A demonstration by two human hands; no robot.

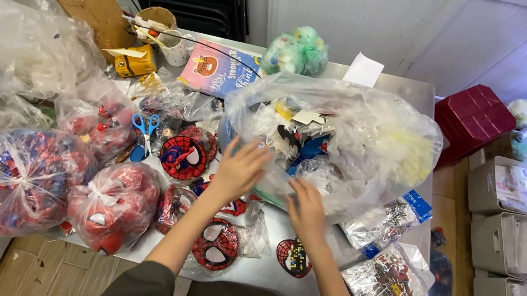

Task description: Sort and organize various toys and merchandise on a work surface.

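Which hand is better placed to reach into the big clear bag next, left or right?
Probably the left hand: it lies spread on the near edge of the big clear bag, fingers toward the items inside. The right hand sits lower, gripping the bag's plastic, so it looks occupied holding the bag.

Left hand point(241, 169) is smeared with motion blur, fingers running together, so whether it grips or just presses the big clear bag point(347, 146) can't be told. Right hand point(307, 209) is blurred too, its fingertips lost under the crinkled plastic. Inside that bag everything is a jumble behind glare; single pieces can't be made out. The tied bags of red toys point(29, 179) show only colour through the film. The knife block point(97, 5) has its handles cut off by the top edge. Grey baskets point(514, 241) run off the right edge, and the person's body is cropped at the bottom.
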